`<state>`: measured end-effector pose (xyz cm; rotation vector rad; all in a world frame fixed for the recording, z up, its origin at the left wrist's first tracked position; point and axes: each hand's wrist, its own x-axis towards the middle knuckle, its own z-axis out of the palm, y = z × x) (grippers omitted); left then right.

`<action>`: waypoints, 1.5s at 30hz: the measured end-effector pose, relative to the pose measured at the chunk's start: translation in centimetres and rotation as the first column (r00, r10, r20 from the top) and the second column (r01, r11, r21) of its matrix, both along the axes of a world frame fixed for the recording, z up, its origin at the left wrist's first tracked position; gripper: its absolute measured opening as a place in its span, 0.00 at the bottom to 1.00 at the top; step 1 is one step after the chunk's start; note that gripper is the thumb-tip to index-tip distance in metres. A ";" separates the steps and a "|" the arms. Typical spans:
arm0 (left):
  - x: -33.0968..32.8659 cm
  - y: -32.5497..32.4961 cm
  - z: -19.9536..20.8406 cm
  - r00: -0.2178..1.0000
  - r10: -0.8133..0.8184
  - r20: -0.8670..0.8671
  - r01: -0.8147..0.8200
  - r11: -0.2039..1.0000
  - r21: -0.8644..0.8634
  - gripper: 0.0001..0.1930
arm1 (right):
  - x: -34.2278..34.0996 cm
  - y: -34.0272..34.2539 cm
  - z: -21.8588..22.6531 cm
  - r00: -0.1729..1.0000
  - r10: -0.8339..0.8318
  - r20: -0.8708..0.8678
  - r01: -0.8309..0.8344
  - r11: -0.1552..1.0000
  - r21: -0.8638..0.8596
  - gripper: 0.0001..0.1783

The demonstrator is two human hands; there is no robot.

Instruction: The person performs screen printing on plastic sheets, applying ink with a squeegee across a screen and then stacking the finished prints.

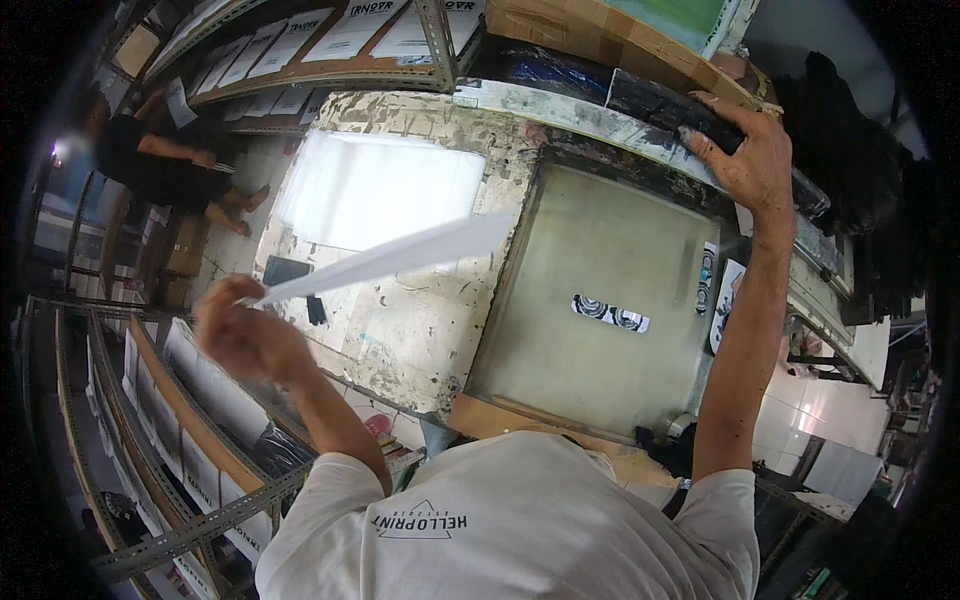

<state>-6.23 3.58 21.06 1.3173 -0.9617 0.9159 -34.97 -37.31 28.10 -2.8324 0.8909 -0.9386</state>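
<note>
Pinched only at one end by the left hand [248,330], the white sheet [400,252] may crease; the right hand [752,160] spreads over a black bar [655,105].

The left grip [252,332] is somewhat blurred, with its fingers [230,293] curled in a pinch, and the left forearm [337,428] slants outward. The right forearm [746,330] stretches far forward, almost straight; at its end the right grip [755,160] turns inward, thumb [708,151] and forefinger [725,108] apart.

A printing workshop: paint-flecked white worktable [410,335], rectangular greenish framed screen [590,235] at right, slotted grey metal rack [437,45] of printed white sheets [355,30] far left.
</note>
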 end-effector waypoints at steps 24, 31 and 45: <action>-7.7 -18.7 -19.8 0.956 -0.136 -0.260 0.285 0.219 0.933 0.25 | 0.0 -0.6 -0.4 0.999 0.009 0.037 -0.009 1.000 -0.022 0.32; -8.5 -18.8 -26.6 0.954 -0.158 -0.255 0.285 0.215 0.934 0.30 | 0.1 -1.0 -0.5 0.999 0.002 0.043 0.001 0.999 -0.047 0.29; -25.4 -30.8 -26.6 0.856 -0.404 -0.323 0.388 0.089 0.917 0.34 | 0.5 -0.2 1.9 0.997 0.049 0.057 -0.056 0.991 0.124 0.28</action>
